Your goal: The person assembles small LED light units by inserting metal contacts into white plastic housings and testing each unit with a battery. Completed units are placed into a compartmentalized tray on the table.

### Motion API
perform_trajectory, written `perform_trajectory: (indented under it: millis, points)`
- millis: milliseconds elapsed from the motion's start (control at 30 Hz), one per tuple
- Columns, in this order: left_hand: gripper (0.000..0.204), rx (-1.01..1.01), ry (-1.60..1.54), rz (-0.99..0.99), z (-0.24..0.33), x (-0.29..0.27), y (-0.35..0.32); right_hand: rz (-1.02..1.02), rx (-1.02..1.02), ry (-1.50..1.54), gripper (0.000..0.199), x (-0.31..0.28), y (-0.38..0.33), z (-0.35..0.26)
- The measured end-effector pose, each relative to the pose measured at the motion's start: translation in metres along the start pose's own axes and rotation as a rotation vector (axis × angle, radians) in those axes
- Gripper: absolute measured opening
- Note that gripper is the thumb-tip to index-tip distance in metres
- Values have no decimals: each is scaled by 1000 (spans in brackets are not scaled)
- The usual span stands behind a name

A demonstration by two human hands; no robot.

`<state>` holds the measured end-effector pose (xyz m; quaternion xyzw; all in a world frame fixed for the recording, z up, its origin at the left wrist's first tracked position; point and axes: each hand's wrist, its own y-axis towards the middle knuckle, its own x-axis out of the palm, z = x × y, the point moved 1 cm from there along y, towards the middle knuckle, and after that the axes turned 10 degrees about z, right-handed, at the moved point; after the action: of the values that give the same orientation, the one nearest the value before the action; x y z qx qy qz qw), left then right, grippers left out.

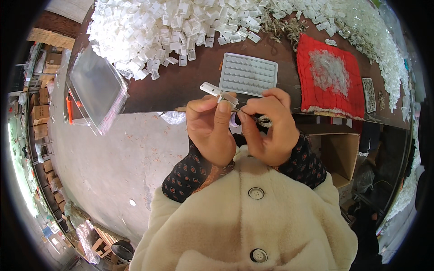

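Between thumb and fingers, my left hand [211, 128] pinches a small white and clear plastic case [220, 93] with its lid swung up. My right hand [271, 128] is closed in a pinch beside it, fingertips at the case's right end. Some thin greyish strands [263, 120] show within the curled fingers of that hand; their kind is hard to make out. Just beyond both hands lies a pale grey tray [248, 73] with rows of round hollows.
Heaped plastic cases [149, 34] cover the far side of the brown table [149, 95]. A red cloth [312, 92] bearing clear small pieces lies right, beside a narrow tray [369, 95]. Clear plastic bags [97, 83] and an orange-handled tool [69, 109] lie left. Below the table stands an open cardboard box [337, 156].
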<state>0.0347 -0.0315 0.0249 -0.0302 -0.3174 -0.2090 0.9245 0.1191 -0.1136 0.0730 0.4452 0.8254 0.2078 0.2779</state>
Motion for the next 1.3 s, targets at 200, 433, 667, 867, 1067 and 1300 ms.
perform_trajectory:
  millis: [200, 433, 667, 867, 1067, 1300]
  points:
    - [16, -6, -52, -56, 2, 3, -2, -51, 1262, 1255, 22, 3, -3, 10]
    - [16, -95, -70, -23, 7, 4, -4, -163, 1426, 1557, 21, 7, -10, 15]
    - [15, -106, -88, -15, 8, 4, -5, -188, 1387, 1549, 34, 7, -8, 16]
    - [13, -12, -37, -26, 3, -1, -1, -217, 1224, 1411, 36, 6, -10, 16]
    - [14, -23, -69, -35, 8, 5, -4, -205, 1275, 1376, 28, 2, -8, 18]
    - [15, 85, 41, -25, 6, 3, 1, -59, 630, 634, 20, 2, -8, 8]
